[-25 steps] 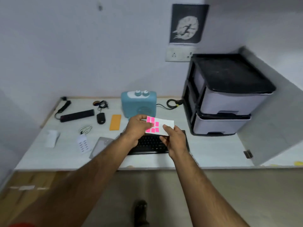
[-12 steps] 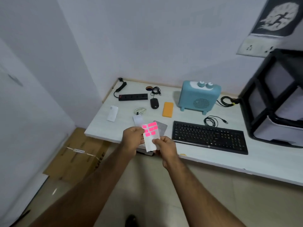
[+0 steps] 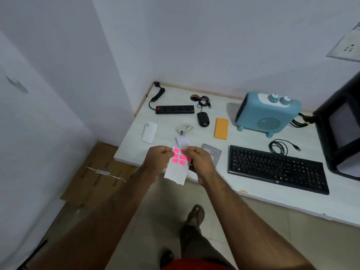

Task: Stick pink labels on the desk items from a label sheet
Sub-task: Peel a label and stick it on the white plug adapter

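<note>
A white label sheet (image 3: pixel 176 172) with several pink labels (image 3: pixel 179 158) on its upper half hangs in front of the desk's left front edge. My left hand (image 3: pixel 158 158) pinches the sheet's upper left corner. My right hand (image 3: pixel 200 159) has its fingertips on the labels at the sheet's upper right edge. On the white desk (image 3: pixel 292 199) lie a black power strip (image 3: pixel 175 109), a black mouse (image 3: pixel 203 119), an orange case (image 3: pixel 221 128), a white device (image 3: pixel 149 132), a coiled white cable (image 3: pixel 184 129), a white card (image 3: pixel 182 142), a grey pad (image 3: pixel 213 153) and a black keyboard (image 3: pixel 276 168).
A blue speaker-like box (image 3: pixel 266 114) stands at the back of the desk, a black drawer unit (image 3: pixel 341 129) at the right. A black cable coil (image 3: pixel 280 146) lies behind the keyboard. Flattened cardboard (image 3: pixel 97 172) lies on the floor left of the desk, by the wall.
My view has swung left and down toward the desk's left end. The sheet has turned from lying flat to hanging upright, and my right hand has shifted from its lower edge up to the labels.
</note>
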`<action>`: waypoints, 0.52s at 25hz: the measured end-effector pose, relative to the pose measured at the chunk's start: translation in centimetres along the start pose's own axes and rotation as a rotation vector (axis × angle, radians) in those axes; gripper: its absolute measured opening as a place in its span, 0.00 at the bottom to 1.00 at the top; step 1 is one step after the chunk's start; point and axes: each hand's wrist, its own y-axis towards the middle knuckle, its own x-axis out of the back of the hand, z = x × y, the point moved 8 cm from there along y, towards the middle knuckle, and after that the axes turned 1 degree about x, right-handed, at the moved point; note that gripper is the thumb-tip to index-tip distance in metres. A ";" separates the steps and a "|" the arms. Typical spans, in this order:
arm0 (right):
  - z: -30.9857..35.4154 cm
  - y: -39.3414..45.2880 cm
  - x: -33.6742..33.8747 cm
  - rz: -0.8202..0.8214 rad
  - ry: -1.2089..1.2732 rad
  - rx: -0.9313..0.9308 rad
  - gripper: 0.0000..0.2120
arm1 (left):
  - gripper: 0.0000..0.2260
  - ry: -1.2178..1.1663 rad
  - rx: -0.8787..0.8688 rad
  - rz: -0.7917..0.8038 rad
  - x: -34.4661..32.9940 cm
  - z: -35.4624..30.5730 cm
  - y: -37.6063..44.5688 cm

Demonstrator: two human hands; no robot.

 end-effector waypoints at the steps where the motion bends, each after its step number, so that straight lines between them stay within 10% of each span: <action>1: 0.0 1.3 -0.5 0.014 -0.026 -0.001 0.07 | 0.04 0.036 -0.014 0.003 0.0 -0.3 1.0; 13: 1.3 13.6 -4.4 0.167 -0.041 -0.157 0.05 | 0.07 0.058 0.112 -0.133 1.4 -1.1 12.6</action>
